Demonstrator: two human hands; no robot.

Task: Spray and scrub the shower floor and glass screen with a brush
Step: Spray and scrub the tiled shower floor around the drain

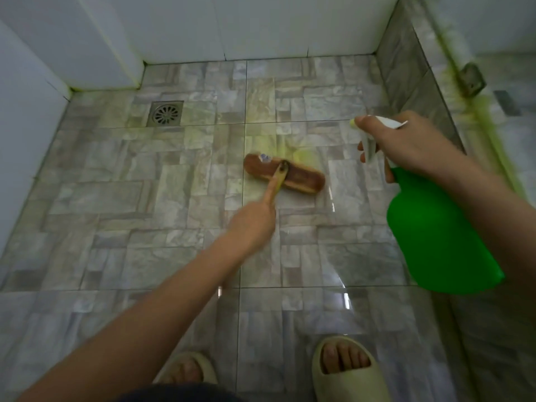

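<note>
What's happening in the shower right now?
A person is cleaning the tiled shower floor. Their left grip holds the brush by its handle, with the brush head down on the tiles mid-floor beside a yellowish patch. Their right grip holds a green spray bottle above the floor on the right, nozzle pointing left. The drain sits at the back left.

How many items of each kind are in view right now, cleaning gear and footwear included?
Brush: 1, gripped by the left hand
Spray bottle: 1, green, held in the right hand
Floor drain: 1
Slippers: 2
Total: 5
</note>
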